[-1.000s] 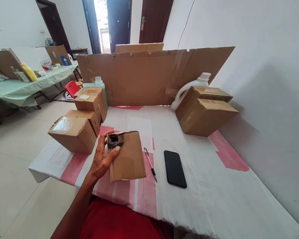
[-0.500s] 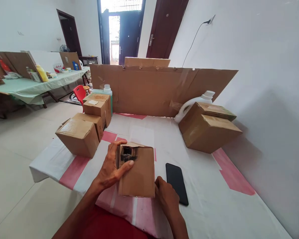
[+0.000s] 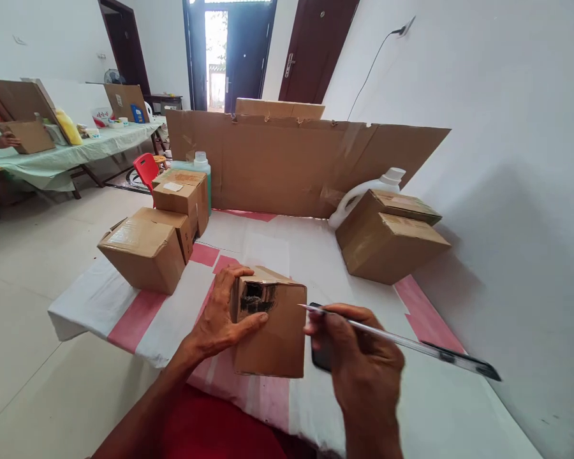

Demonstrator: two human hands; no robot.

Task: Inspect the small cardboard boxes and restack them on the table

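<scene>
My left hand grips a small cardboard box by its left side, thumb on the front face and fingers over the top edge. Near the box's upper left is a dark hole with black marks round it. To the right of the box, my right hand is closed on a clear-barrelled pen. Its pale tip points left, close to the box's right edge, while the black cap end sticks out to the right. Partly hidden behind this hand, a black phone lies on the table.
Cardboard boxes and a bottle of green liquid stand left. More boxes and a white jug stand right. A cardboard panel crosses the table's back. At a far-left table, another person's hand touches a box.
My right hand has risen and moved right from beside the box's lower edge, and the pen now shows in it. The held box appears slightly farther right in view.
</scene>
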